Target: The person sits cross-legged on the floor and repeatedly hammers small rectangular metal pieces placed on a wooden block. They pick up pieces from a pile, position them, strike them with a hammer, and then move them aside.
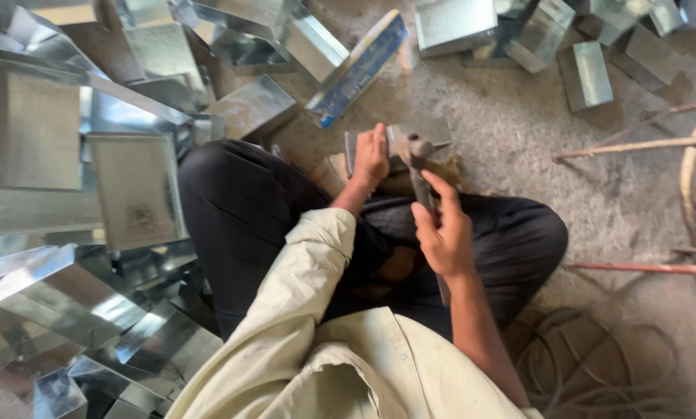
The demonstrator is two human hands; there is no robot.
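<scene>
- One hammer (416,167), gripped by one right hand (446,233).
- One left hand (371,155) on one small metal sheet (433,130).
- One blue-edged metal sheet (359,68).
- Three thin rods (635,145) on the floor.
- Shiny metal boxes (138,190): too many to count.

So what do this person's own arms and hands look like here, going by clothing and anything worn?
The left arm wears a loose, pale cream shirt sleeve, creased and ending just short of the wrist. The right forearm is bare, with no sleeve showing on it. Both the left hand and right hand are bare: no gloves, and no rings, watch or bands can be made out.
</scene>
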